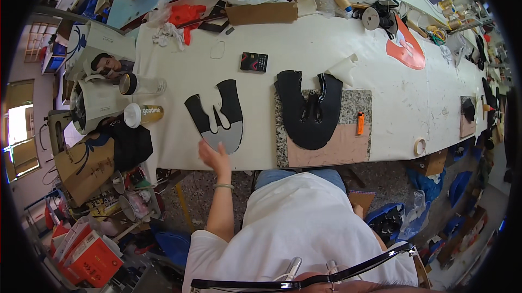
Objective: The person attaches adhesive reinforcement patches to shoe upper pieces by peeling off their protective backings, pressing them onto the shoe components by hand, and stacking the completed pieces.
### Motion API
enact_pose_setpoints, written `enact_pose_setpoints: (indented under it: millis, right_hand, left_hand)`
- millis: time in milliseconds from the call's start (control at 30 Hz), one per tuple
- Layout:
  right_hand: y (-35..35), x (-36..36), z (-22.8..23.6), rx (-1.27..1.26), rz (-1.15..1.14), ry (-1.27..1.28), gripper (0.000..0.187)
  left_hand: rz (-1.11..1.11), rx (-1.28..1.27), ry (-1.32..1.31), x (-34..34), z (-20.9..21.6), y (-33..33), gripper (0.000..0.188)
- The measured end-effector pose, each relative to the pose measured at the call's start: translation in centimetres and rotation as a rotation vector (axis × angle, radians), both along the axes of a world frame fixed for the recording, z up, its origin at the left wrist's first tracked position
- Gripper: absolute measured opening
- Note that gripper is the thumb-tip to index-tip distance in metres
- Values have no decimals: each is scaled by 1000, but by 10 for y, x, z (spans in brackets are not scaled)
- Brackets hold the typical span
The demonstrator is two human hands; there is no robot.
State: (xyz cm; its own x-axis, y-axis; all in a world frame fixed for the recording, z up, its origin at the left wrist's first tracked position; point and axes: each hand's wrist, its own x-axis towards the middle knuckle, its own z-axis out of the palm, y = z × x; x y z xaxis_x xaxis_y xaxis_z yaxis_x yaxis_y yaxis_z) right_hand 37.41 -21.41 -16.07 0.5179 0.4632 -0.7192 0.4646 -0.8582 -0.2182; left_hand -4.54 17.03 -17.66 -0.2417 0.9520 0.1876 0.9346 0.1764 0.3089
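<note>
My left hand (215, 156) is at the front edge of the white table, fingers spread, with nothing in it. It touches or hovers at the rounded grey end of a horseshoe-shaped shoe upper (231, 136), black on its two arms. To the right, a black shoe upper (305, 130) with shiny dark edges around its slit lies on a speckled stone slab (359, 100). My right hand (357, 210) hangs low beside my body, mostly hidden, close to a brown flat piece (362, 199); its fingers cannot be made out.
An orange lighter (360, 123) lies on the slab's pinkish sheet (326, 150). Beyond are a black box (254, 62), a tape roll (419, 146) and a cardboard box (262, 14). A jar (142, 84) and a cup (143, 114) stand left. A red-orange piece (405, 48) lies far right.
</note>
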Motion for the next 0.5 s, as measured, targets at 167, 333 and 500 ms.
enact_pose_setpoints:
  millis: [167,333,500]
  right_hand:
    - [-1,-14,-2,-397,159,-187,29]
    - [-12,-10,-14,-550,239,-83,24]
    - [52,13,8,-611,456,-29,21]
  left_hand:
    - [-604,-310,70,35,-13,17,65]
    - [-584,-556,161,37,-16,19,67]
    - [-588,-506,-17,63,14,40,57]
